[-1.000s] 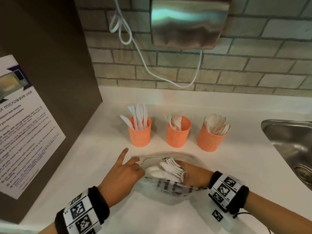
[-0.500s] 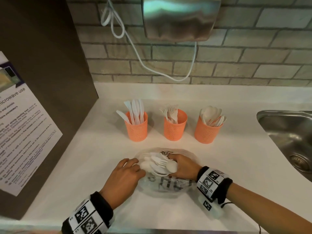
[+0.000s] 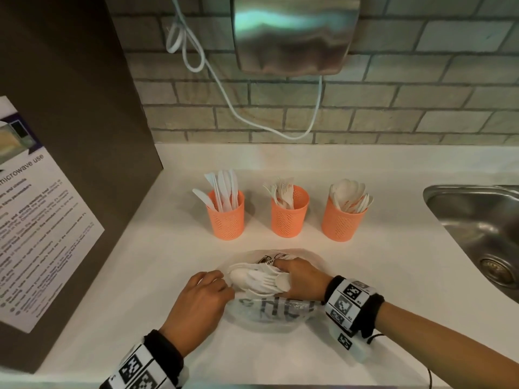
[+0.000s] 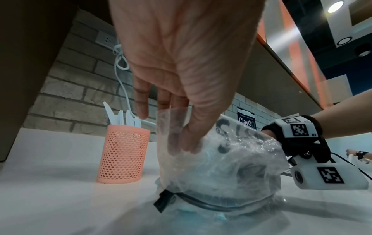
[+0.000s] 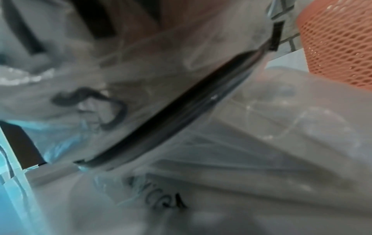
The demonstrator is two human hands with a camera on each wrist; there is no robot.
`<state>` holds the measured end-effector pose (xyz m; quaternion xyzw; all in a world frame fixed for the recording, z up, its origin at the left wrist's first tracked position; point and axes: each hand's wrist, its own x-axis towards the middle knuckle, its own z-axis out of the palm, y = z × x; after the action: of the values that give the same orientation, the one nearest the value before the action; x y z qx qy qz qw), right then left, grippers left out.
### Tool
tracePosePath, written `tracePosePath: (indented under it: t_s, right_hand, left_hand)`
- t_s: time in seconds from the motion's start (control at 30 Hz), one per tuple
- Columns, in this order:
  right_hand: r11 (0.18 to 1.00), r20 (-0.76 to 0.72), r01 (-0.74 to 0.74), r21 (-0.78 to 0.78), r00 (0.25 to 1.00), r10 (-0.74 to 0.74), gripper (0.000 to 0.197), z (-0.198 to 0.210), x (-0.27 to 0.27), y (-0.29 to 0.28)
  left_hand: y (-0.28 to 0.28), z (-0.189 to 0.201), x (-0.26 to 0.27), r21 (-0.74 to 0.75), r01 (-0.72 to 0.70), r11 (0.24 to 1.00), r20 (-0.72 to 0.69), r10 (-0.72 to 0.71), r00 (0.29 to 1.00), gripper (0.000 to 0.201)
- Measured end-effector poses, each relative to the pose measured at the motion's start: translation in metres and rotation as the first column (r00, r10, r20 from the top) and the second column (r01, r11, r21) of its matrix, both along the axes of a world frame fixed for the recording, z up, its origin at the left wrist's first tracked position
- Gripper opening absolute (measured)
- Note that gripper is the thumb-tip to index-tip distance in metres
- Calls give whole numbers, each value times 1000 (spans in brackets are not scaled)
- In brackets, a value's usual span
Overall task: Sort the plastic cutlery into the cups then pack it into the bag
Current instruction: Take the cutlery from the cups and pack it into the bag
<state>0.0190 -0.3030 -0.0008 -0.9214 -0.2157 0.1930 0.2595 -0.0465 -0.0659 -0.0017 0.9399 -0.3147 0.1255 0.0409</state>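
A clear plastic bag (image 3: pixel 269 313) with black lettering lies on the white counter (image 3: pixel 168 262) in front of me. My left hand (image 3: pixel 222 284) pinches the bag's left edge; the left wrist view shows thumb and fingers of that left hand (image 4: pixel 177 143) closed on the film of the bag (image 4: pixel 231 159). My right hand (image 3: pixel 283 276) grips a bundle of white forks and spoons (image 3: pixel 252 279) at the bag's mouth. Behind stand three orange cups: knives (image 3: pixel 226 217), forks (image 3: pixel 289 217), spoons (image 3: pixel 341 223). The right wrist view is blurred plastic of the bag (image 5: pixel 261 143) and its black zip strip (image 5: pixel 171 124).
A steel sink (image 3: pixel 483 220) is sunk into the counter at the right. A dark panel (image 3: pixel 70 108) with a printed notice (image 3: pixel 36 220) walls off the left. A hand dryer (image 3: pixel 295 32) and its white cable (image 3: pixel 280 133) hang on the brick wall behind.
My right hand has carried the cutlery bundle leftward toward my left hand. The left index finger, raised a second ago, now lies curled with the others on the bag's edge.
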Motion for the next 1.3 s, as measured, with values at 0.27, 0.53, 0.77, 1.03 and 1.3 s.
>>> tracePosePath:
  t_s: [0.27,0.53,0.77,1.03,1.3]
  right_hand:
    - [997,44,-62,-50,997,65,32,6,1,6]
    - [995,0,-37,90,999,37,42,9,3,-4]
    - [923,-154,86,374,988,-30,58,35,-2,-6]
    - [951,-251,100,292,968,-24,54,32,1,-7]
    - [713,-204,189,675,977,-66,31,50,1,-8]
  left_hand:
    - [6,0,-1,19,11,1000,19,-11,1000,34]
    - [3,10,2,-1,14,1000,30,-14,999,31]
    - [5,25,5,-56,3,998,0,-3,1000,24]
    - [1,13,24,-69,-148,987,-84,142,986,16]
    - [1,5,10,-117,-137,984,-92,127,988,17]
